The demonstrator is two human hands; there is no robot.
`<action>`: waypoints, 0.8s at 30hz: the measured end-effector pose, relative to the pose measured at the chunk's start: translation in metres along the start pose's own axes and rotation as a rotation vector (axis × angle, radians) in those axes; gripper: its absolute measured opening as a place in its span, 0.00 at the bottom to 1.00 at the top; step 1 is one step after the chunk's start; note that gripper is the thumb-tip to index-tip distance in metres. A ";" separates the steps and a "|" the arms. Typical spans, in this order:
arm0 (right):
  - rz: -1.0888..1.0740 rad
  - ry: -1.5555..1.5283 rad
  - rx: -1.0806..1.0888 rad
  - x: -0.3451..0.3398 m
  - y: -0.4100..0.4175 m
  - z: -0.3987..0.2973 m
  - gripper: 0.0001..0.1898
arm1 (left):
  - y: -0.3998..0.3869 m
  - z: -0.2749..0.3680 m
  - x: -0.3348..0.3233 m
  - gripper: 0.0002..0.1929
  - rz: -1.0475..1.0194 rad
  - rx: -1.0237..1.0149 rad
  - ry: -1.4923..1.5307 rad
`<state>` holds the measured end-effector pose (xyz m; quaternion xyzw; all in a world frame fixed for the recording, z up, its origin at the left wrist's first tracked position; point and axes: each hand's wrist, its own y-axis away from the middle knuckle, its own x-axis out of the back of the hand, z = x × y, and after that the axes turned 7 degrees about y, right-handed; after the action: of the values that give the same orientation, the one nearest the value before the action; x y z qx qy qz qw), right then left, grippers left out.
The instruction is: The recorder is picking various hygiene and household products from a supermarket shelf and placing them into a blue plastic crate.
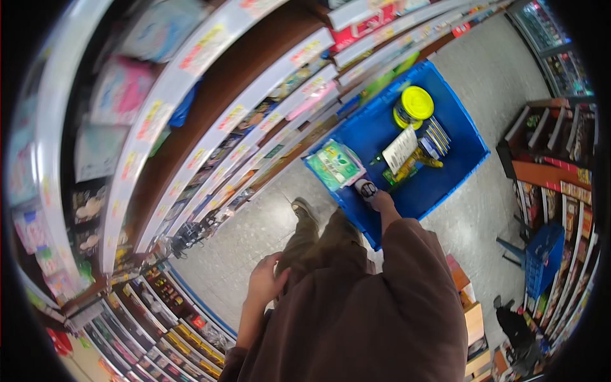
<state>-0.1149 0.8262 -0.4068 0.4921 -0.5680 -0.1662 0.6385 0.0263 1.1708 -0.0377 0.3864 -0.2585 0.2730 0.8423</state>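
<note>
My right hand (382, 201) reaches into a large blue plastic crate (432, 208) on the floor and grips a rounded container with a white and dark end (366, 189). Beside it, at the crate's near left corner, lies a green soft pack (335, 165). Farther in are a tub with a yellow lid (417, 103), a white card (400, 149) with printing, yellow-green bottles (405, 169) and a stack of thin blue-edged packs (436, 138). My left hand (265, 281) hangs by my thigh, fingers apart, holding nothing.
Shelves with price labels (229, 119) and packaged goods rise along the left. More low shelves (167, 329) stand at the lower left. On the right are a blue basket (544, 260), shelving (549, 169) and a dark bundle (518, 334). Tiled floor (229, 267) surrounds my feet.
</note>
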 end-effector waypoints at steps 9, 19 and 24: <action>0.726 -0.351 0.179 0.016 0.033 0.005 0.11 | 0.002 -0.039 0.114 0.13 0.874 -0.378 -0.036; 1.098 -0.649 0.579 0.014 0.166 -0.149 0.02 | 0.032 -0.069 0.323 0.25 1.570 -0.457 -0.308; 0.973 -0.569 0.851 0.004 0.247 -0.240 0.03 | 0.015 -0.099 0.378 0.31 1.175 -0.356 0.255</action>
<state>0.0138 1.0421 -0.1711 0.3268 -0.8841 0.2522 0.2192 0.3099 1.3561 0.1577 -0.0021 -0.3667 0.6871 0.6273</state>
